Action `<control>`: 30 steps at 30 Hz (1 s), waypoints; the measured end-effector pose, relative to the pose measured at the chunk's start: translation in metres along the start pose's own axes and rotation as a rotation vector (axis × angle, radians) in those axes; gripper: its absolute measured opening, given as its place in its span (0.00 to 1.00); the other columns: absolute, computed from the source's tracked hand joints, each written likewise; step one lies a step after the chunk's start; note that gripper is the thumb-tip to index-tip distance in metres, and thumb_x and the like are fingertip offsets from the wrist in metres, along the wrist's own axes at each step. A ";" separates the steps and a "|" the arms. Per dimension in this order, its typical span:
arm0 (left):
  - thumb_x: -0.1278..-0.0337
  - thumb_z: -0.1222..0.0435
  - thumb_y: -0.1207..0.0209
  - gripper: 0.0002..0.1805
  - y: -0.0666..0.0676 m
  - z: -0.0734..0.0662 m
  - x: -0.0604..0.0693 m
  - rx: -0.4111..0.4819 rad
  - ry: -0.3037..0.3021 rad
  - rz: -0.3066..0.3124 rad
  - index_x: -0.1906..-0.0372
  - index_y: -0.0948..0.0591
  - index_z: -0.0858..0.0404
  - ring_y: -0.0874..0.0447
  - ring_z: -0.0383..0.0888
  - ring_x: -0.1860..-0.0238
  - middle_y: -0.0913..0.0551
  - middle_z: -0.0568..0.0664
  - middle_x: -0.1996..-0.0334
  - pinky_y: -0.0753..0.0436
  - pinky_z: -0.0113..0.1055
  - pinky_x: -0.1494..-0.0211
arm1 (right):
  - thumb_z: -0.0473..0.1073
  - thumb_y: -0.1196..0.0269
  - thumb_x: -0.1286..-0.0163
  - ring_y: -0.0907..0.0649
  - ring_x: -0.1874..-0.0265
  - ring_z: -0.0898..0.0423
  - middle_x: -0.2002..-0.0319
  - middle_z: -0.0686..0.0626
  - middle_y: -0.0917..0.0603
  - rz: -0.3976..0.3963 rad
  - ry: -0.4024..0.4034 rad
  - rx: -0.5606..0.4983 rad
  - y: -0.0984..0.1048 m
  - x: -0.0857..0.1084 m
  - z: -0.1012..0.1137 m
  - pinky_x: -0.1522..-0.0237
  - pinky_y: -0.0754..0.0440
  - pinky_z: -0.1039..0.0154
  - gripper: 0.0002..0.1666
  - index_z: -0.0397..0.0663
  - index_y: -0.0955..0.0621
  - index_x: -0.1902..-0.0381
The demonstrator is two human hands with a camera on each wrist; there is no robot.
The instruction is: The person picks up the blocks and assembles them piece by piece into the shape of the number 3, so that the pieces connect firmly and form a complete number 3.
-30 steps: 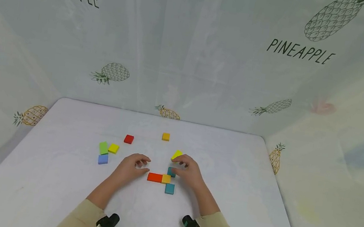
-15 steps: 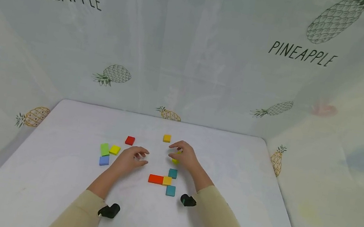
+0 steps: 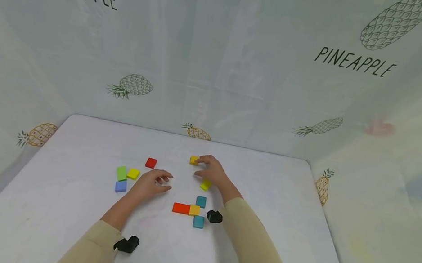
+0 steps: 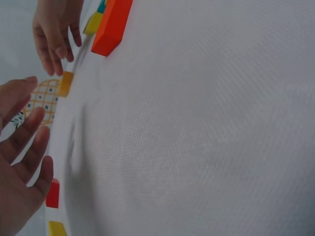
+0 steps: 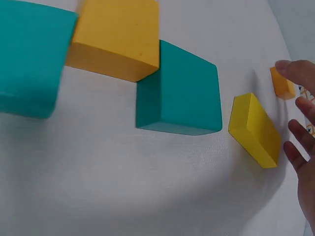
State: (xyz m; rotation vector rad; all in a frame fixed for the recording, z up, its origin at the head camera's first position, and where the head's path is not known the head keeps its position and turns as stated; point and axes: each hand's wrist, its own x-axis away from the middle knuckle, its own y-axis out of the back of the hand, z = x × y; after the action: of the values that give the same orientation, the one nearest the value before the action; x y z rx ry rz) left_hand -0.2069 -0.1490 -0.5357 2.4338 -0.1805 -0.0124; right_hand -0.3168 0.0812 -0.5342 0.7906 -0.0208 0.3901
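Left hand (image 3: 150, 184) and right hand (image 3: 213, 171) were held empty, grips loosely parted, an orange block (image 3: 193, 160) at the latter's ten o'clock.

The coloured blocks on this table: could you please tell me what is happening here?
A person works bare-handed. Their right hand is at the far orange block, not gripping it; contact is unclear. The left hand holds nothing, near the red square block. Closer in, a long red block meets a nearer orange block, with one teal block beyond and another nearer. A green block, yellow block and blue block lie clustered on the left.
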 end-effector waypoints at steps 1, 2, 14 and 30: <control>0.46 0.64 0.31 0.18 0.000 0.000 0.000 -0.002 0.003 -0.002 0.49 0.18 0.58 0.22 0.45 0.59 0.19 0.45 0.60 0.20 0.41 0.53 | 0.43 0.28 0.40 0.33 0.34 0.49 0.35 0.51 0.28 0.015 0.000 0.004 0.000 -0.002 0.001 0.32 0.39 0.52 0.23 0.55 0.18 0.46; 0.46 0.64 0.30 0.18 -0.001 0.001 0.001 -0.004 0.006 -0.004 0.49 0.18 0.58 0.23 0.45 0.59 0.19 0.45 0.59 0.20 0.41 0.53 | 0.43 0.28 0.40 0.34 0.32 0.49 0.34 0.51 0.29 0.029 -0.001 0.013 0.000 -0.003 0.001 0.31 0.41 0.52 0.24 0.56 0.18 0.44; 0.47 0.63 0.30 0.18 -0.002 0.003 0.004 0.012 0.048 -0.025 0.49 0.17 0.55 0.23 0.45 0.58 0.19 0.44 0.60 0.20 0.40 0.52 | 0.39 0.30 0.38 0.29 0.37 0.49 0.39 0.50 0.25 -0.010 0.004 0.048 -0.005 -0.018 0.003 0.34 0.35 0.52 0.29 0.57 0.21 0.38; 0.47 0.63 0.30 0.18 -0.005 0.008 0.005 0.022 0.024 -0.035 0.49 0.17 0.55 0.24 0.44 0.60 0.19 0.43 0.62 0.20 0.39 0.53 | 0.39 0.32 0.36 0.25 0.52 0.54 0.50 0.51 0.21 -0.077 0.041 0.155 -0.012 -0.024 0.001 0.43 0.27 0.58 0.24 0.55 0.19 0.41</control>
State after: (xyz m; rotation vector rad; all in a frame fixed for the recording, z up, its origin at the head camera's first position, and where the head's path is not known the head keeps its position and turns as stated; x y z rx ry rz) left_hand -0.2017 -0.1509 -0.5449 2.4581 -0.1279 0.0029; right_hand -0.3351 0.0646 -0.5457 0.9334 0.0791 0.3379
